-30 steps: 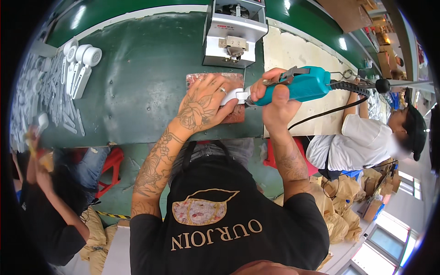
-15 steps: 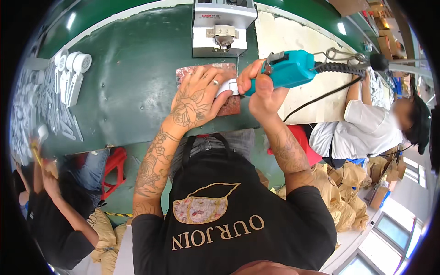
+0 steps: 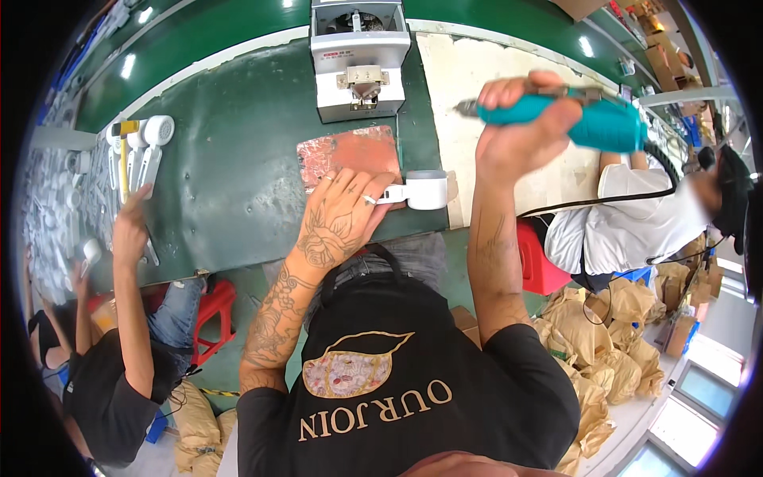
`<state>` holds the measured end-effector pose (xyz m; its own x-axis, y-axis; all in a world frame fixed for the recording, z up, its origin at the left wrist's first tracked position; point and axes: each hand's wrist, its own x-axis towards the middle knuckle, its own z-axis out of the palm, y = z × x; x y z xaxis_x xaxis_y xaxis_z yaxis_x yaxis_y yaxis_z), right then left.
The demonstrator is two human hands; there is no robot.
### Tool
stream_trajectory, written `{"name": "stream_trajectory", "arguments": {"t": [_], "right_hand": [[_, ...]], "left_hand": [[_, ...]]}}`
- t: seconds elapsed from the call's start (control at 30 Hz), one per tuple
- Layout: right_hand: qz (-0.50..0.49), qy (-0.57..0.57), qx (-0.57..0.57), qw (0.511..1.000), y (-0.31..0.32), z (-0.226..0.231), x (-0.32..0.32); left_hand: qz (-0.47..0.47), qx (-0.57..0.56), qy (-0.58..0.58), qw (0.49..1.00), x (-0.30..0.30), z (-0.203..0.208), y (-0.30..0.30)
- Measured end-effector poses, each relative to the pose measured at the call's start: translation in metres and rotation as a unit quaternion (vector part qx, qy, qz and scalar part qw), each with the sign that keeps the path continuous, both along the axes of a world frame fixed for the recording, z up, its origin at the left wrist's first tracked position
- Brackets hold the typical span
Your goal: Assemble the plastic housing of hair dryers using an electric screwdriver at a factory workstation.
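My left hand (image 3: 338, 219) is closed on the handle of a white shower head (image 3: 427, 191), above the near edge of a worn red pad (image 3: 350, 153). The round head sticks out to the right of my fingers. Raised over the right side of the bench, my right hand (image 3: 520, 131) grips a teal electric screwdriver (image 3: 600, 123), slightly blurred. Its grey tip points left, apart from the shower head, and a black cable trails from its back end.
A grey-and-white machine (image 3: 362, 71) with a metal front piece stands behind the pad. Finished-looking shower heads (image 3: 159, 131) and loose white parts (image 3: 60, 191) lie at the left, where a co-worker's hand (image 3: 131, 230) reaches in. Another person (image 3: 632, 215) sits at the right.
My right hand has lifted the screwdriver up and right, away from the pad. My left hand has drawn the shower head toward me, its head now at the right. The co-worker's hand has moved toward the stacked shower heads.
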<state>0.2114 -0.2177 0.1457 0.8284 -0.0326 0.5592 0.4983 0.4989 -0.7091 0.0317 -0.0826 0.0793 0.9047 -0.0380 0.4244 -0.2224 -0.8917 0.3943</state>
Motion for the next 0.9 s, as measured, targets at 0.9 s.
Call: {"name": "stream_trajectory", "arguments": {"t": [0.9], "right_hand": [[-0.024,0.013,-0.152,0.988,0.028,-0.092,0.05]], "left_hand": [[0.322,-0.079,-0.141,0.933,0.014,-0.014,0.2]]}}
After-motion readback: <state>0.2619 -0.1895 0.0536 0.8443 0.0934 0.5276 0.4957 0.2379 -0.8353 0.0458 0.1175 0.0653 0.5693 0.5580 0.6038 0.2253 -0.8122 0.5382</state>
